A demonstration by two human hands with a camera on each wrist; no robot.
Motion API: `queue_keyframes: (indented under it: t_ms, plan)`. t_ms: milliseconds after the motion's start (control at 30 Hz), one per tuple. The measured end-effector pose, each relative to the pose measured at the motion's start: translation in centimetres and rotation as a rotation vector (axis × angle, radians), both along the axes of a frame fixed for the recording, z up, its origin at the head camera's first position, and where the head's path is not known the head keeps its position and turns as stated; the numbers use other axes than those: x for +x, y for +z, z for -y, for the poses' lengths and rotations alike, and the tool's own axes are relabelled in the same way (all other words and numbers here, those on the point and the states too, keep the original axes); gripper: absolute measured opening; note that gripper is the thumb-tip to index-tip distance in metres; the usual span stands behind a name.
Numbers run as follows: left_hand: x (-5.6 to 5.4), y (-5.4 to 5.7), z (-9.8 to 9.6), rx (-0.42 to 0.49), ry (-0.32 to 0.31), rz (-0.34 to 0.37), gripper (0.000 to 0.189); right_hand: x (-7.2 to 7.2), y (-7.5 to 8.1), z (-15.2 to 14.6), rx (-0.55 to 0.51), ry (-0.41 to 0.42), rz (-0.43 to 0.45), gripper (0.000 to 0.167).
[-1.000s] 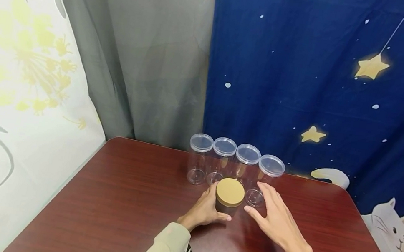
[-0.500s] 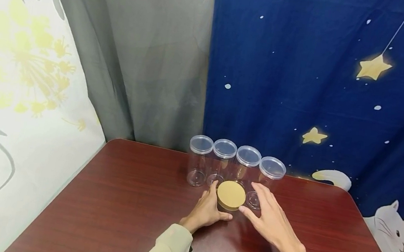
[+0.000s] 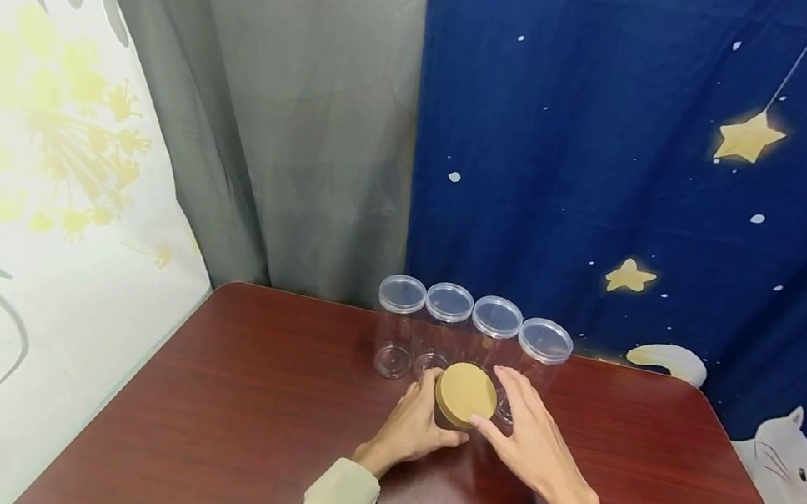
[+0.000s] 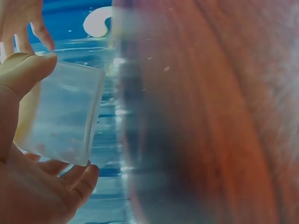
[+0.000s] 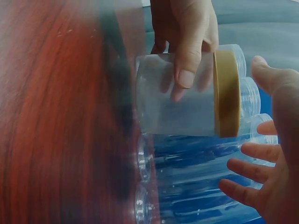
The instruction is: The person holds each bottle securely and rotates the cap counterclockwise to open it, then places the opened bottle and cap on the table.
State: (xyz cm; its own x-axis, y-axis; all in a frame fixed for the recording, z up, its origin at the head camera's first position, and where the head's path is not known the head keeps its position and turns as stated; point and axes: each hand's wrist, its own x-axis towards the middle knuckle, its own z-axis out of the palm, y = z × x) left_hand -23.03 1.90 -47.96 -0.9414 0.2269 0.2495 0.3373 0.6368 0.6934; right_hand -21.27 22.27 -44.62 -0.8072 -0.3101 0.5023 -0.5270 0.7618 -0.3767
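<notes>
My left hand [image 3: 407, 422] grips a short, wide translucent jar [image 5: 156, 109] by its side, with the thumb across the near face and the fingers behind. The jar's round gold lid [image 3: 466, 395] is on and faces up, slightly tilted in the head view. Off the table, the jar hangs in front of the row of clear jars. My right hand [image 3: 538, 438] is beside the lid with thumb and fingers spread. A gap shows between those fingers [image 5: 250, 170] and the lid in the right wrist view.
Several tall clear jars [image 3: 401, 295] with clear lids stand in a row near the back edge of the dark red wooden table [image 3: 266, 386]. Behind them hang a grey curtain [image 3: 313, 123] and a blue starry curtain [image 3: 576, 139].
The jar in my left hand has risen and tilted, its lid shifting slightly right. My right hand has moved left, closer to the lid.
</notes>
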Motion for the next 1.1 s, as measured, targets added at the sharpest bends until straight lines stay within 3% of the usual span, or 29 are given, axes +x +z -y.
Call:
queue_keyframes:
  t_ms: [267, 633, 833, 1100]
  plan:
    - [0.4, 1.7, 0.9, 0.046, 0.032, -0.128, 0.097, -0.2, 0.8, 0.7, -0.029, 0.005, -0.024, 0.083]
    - [0.8, 3.7, 1.9, -0.044, 0.036, -0.307, 0.098, -0.2, 2.6, 1.8, -0.09, 0.012, -0.006, 0.087]
    - [1.1, 4.4, 2.3, -0.043, 0.036, -0.337, 0.097, -0.1, 3.7, 2.2, -0.116, 0.037, 0.01, 0.088]
    - [1.4, 4.9, 2.5, -0.073, 0.052, -0.447, 0.096, 0.5, 4.8, 2.4, -0.109, 0.064, -0.019, 0.088]
